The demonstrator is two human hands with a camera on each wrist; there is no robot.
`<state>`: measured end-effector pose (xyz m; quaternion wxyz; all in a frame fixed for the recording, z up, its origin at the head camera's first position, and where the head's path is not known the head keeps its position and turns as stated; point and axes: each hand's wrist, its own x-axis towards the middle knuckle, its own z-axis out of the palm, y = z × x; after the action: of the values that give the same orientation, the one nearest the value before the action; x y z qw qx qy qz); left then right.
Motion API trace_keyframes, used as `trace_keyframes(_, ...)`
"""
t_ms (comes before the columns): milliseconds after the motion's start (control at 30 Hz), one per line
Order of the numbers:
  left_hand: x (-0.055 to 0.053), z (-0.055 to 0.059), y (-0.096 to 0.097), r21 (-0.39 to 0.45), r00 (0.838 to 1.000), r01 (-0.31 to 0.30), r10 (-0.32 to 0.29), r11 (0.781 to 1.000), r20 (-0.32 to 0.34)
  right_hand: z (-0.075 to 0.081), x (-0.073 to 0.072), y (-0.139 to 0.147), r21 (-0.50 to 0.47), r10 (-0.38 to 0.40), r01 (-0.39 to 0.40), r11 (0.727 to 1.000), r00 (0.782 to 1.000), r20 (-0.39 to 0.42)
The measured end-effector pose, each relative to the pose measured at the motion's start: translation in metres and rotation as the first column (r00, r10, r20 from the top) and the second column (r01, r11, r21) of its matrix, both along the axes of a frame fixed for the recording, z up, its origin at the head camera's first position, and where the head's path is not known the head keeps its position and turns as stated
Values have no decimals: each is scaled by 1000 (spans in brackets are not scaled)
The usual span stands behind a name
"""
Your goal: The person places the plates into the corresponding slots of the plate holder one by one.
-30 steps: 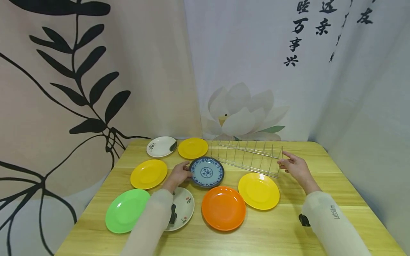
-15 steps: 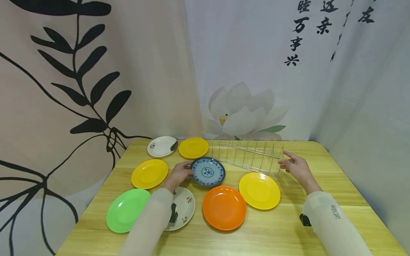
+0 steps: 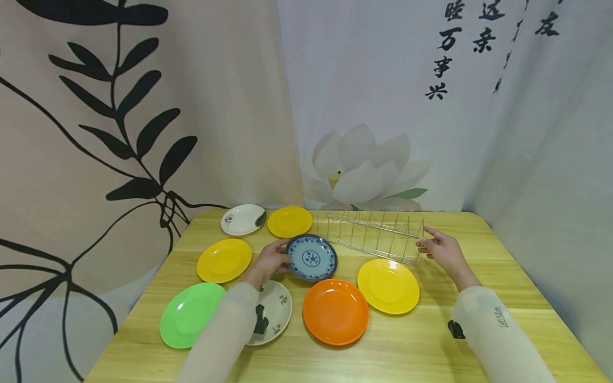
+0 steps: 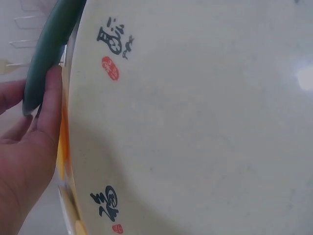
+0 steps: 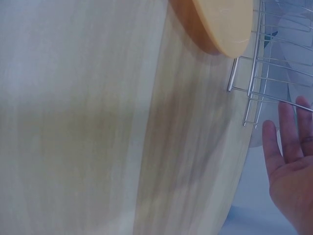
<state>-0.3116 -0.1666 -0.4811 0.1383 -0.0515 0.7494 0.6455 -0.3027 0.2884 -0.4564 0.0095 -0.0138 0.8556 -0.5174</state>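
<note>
My left hand pinches the left rim of a blue-and-white patterned plate, fingers and thumb on either side of the edge. In the left wrist view this plate shows nearly edge-on as a dark green curve. Behind it to the right lies a wire dish rack. My right hand holds the rack's right end wire between thumb and index finger. From the right wrist, the hand shows its other fingers fairly straight by the wires; the thumb is out of frame there.
An orange plate and a yellow plate lie in front of the rack. Partly under my left forearm is a white plate with characters. More plates lie leftward: green, yellow, yellow and white.
My left hand and the blue-and-white plate have shifted very slightly to the right. The right hand stays at the rack's end, and the other plates lie as before.
</note>
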Motion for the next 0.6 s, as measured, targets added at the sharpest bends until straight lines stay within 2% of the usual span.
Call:
trace_keyframes(200, 3, 1, -3, 60, 1000, 14, -12, 998, -21, 0, -1, 0, -7, -3, 3, 1000, 1000, 14)
trace_keyframes(433, 5, 3, -10, 102, 999, -5, 9, 995, -32, 1, -2, 0, -16, -2, 2, 1000, 1000, 27)
trace_keyframes(600, 7, 14, -15, 161, 999, 11, -3, 987, -50, 2, -2, 0, -18, -10, 11, 1000, 1000, 27)
